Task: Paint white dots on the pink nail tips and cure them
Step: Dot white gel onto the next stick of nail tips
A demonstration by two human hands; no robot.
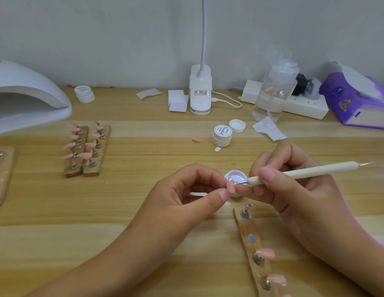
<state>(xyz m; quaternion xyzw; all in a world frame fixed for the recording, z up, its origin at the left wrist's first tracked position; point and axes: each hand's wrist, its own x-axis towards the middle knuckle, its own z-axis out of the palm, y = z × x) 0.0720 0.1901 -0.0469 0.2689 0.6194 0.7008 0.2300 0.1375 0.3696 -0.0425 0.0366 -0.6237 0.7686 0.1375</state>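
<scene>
Over wooden desk [144,211], left hand [186,196] pinches pink nail tip [230,186]; right hand [294,189] fingers grip dotting pen [304,171]

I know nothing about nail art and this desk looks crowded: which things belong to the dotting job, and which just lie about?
In use: left hand pinching a pink nail tip; right hand holding the dotting tool; open white pot; wooden holder; curing lamp.
Lying about: closed jar; clear bottle; power strip; purple pack; paper wipes.
</scene>
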